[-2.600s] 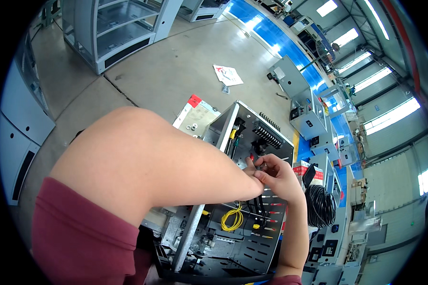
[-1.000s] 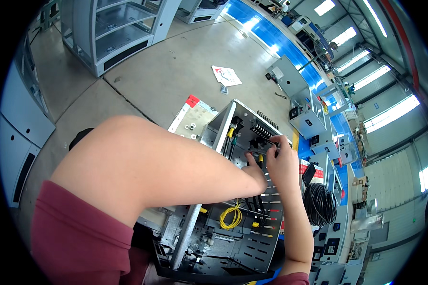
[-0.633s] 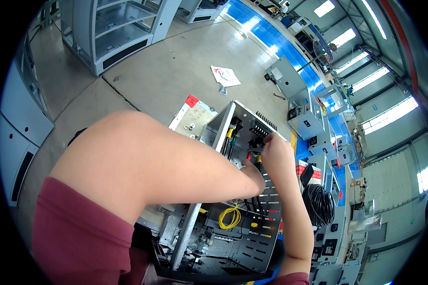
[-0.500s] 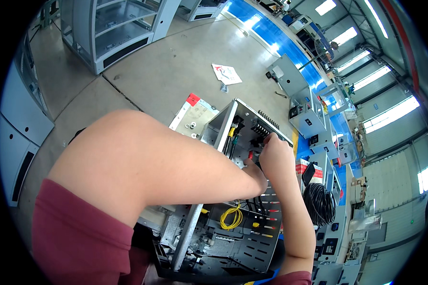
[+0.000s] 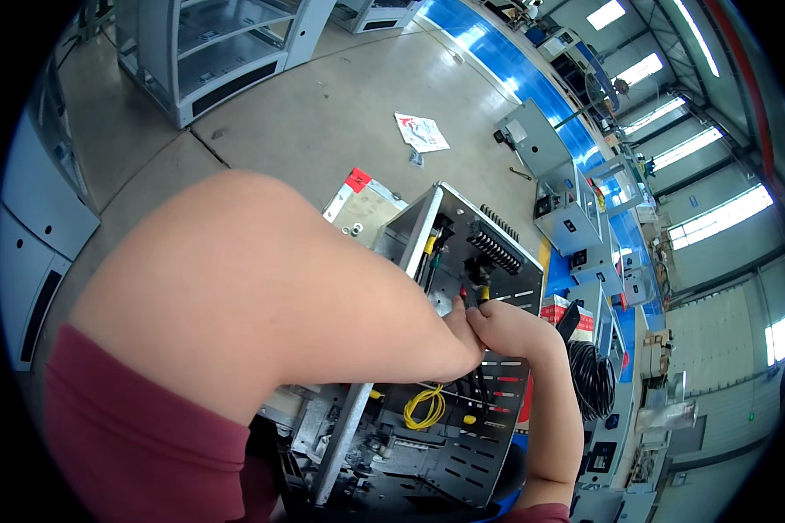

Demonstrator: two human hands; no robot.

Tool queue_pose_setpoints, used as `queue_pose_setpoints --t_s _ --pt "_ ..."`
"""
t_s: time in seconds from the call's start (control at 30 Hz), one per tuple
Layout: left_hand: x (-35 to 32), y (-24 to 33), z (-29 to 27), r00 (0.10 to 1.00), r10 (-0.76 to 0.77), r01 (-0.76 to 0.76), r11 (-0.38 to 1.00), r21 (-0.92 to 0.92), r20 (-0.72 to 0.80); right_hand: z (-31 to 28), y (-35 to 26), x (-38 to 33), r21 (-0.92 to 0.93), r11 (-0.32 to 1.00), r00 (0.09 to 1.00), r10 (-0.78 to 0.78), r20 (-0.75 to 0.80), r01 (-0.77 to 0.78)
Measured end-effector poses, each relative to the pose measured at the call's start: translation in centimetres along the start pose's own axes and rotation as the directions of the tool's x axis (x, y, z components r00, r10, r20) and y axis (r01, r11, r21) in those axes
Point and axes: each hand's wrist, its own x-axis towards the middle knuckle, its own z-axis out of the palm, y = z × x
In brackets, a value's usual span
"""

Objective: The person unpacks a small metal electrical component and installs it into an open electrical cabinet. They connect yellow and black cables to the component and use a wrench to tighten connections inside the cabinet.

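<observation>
An open grey metal enclosure lies on the floor with wiring inside. My left hand, mostly hidden behind my own big forearm, and my right hand meet inside it. Their fingertips pinch a thin wire with a yellow and red end. That spot is just below a black terminal strip on the back panel. A coil of yellow wire rests lower in the enclosure on a black perforated plate.
A bundle of black cable lies right of the enclosure. A white card with a red corner and a printed sheet lie on the concrete floor. Grey cabinets stand at the right, a metal rack at the top left.
Both hands have moved up the panel from its middle toward the terminal strip. Over the last half second they stay nearly still, fingertips together on the wire.
</observation>
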Motion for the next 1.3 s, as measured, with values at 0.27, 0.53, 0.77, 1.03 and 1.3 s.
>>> queue_pose_setpoints --t_s 0.27,0.53,0.77,1.03,1.3 --pt "-2.1 3.1 -0.6 0.997 -0.063 0.036 0.906 0.422 0.051 2.2 2.6 -0.3 -0.096 0.991 0.954 -0.113 -0.277 0.089" --pt "-1.6 3.9 0.0 0.975 -0.205 0.221 0.882 0.416 -0.082 -1.6 2.6 -4.3 0.138 0.980 0.913 -0.074 -0.401 0.140" --pt "-1.6 6.8 0.5 0.990 -0.132 0.102 0.425 0.899 -0.050 -0.1 3.2 -3.2 0.150 0.964 0.764 -0.074 -0.641 0.219" --pt "-12.9 13.0 -15.7 0.710 0.510 -0.693 0.387 0.608 0.485 -0.6 2.4 -3.6 0.240 0.920 0.711 -0.056 -0.701 0.309" --pt "-4.0 0.4 -25.2 0.963 0.270 -0.258 0.881 -0.396 -0.027 1.0 1.2 -1.2 0.099 0.938 0.609 -0.133 -0.782 0.331"
